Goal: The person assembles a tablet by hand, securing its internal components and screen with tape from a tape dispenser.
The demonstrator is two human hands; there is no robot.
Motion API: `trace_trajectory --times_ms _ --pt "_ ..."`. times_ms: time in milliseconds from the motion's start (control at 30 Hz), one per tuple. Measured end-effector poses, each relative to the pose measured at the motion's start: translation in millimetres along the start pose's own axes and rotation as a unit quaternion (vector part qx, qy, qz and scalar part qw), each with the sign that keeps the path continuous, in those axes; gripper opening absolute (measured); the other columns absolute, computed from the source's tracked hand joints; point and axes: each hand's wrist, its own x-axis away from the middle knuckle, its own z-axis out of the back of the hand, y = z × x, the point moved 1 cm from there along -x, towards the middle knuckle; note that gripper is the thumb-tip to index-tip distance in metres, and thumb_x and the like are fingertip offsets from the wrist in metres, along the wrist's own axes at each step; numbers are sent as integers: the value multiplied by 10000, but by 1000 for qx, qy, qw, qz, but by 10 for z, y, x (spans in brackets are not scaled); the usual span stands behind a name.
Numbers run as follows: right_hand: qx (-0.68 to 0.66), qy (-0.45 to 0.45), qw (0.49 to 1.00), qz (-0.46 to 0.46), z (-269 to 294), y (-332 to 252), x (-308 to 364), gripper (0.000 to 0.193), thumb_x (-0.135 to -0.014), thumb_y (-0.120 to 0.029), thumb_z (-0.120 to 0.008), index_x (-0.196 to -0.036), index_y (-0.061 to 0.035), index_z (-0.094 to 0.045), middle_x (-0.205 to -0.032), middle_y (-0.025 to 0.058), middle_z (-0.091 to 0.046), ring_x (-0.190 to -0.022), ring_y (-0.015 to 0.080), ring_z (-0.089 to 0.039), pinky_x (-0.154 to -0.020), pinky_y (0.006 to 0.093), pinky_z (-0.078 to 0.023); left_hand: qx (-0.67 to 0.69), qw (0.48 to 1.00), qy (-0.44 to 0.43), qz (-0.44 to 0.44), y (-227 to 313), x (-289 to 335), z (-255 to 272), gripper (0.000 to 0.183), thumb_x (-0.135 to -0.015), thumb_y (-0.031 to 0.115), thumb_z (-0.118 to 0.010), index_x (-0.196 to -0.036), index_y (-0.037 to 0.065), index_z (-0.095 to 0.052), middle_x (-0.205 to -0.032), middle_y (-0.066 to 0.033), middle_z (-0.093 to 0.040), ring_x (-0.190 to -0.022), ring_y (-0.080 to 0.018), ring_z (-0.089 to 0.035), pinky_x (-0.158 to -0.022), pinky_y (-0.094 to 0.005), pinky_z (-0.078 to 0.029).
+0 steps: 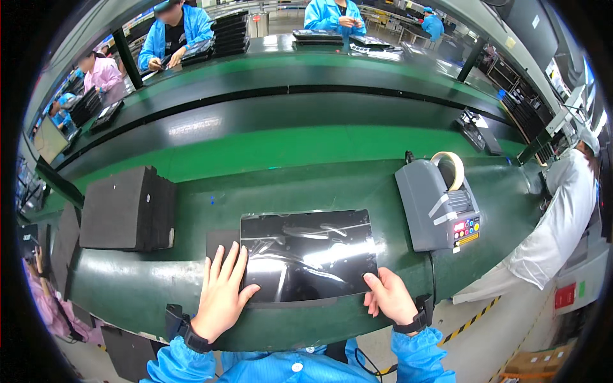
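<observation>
A glossy black display panel point(310, 255) lies flat in front of me, with wrinkled, shiny clear film over its face. Under it, a dark grey foam sheet point(220, 242) sticks out at the left side. My left hand point(223, 287) is spread flat, its fingers on the foam sheet and the panel's left edge. At the panel's lower right corner, my right hand point(389, 297) pinches the edge, thumb on top and the other fingers curled at the side. The fingertips beneath that corner are hidden.
A stack of black foam sheets point(128, 207) stands at the left of the green table point(306, 329). To the right sits a grey tape dispenser point(424, 207) with a tape roll point(450, 169). People work along the far conveyor line point(306, 112); another person in white point(555, 217) is at right.
</observation>
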Motion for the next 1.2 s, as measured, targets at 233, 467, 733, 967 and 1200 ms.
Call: trace_trajectory --times_ms 233,467,733,967,1200 --pt "26 -30 999 17 59 26 14 292 -960 -277 -535 -827 -35 -441 -584 47 -539 -400 70 -440 -351 235 -339 3 991 121 -61 471 -493 348 487 -834 243 -653 -1247 23 -515 -1268 -167 -527 -1245 -367 -442 -1061 -528 -298" --pt "-118 -81 985 91 76 5 -34 244 -992 -229 -458 -899 -5 -488 -625 80 -579 -514 127 -547 -489 246 -459 179 978 -46 -94 86 -1356 321 339 -864 278 -641 -1027 -18 -660 -939 -167 -685 -894 -299 -653 -832 -354 -497" --pt "-162 42 980 105 158 -591 -259 333 -962 -317 -534 -807 -24 -570 -554 -3 -479 -380 79 -400 -364 236 -301 241 959 -147 27 20 -1050 638 292 -876 262 -657 -898 -29 -667 -748 -86 -664 -714 -123 -597 -651 -289 -486" --pt "65 140 970 189 -109 -530 -1221 385 -919 -332 -603 -786 29 -616 -658 1 -563 -602 78 -460 -540 268 -377 -49 992 -116 24 172 -562 435 378 -835 397 -635 -706 41 -646 -636 -172 -630 -692 -354 -653 -633 -431 -521" --pt "154 254 931 210 -207 -574 -858 362 -890 -325 -623 -1008 12 -560 -737 179 -648 -665 309 -640 -620 395 -490 39 960 184 -207 442 -1650 -27 216 -839 212 -628 -990 58 -639 -937 -92 -620 -920 -304 -576 -824 -385 -466"
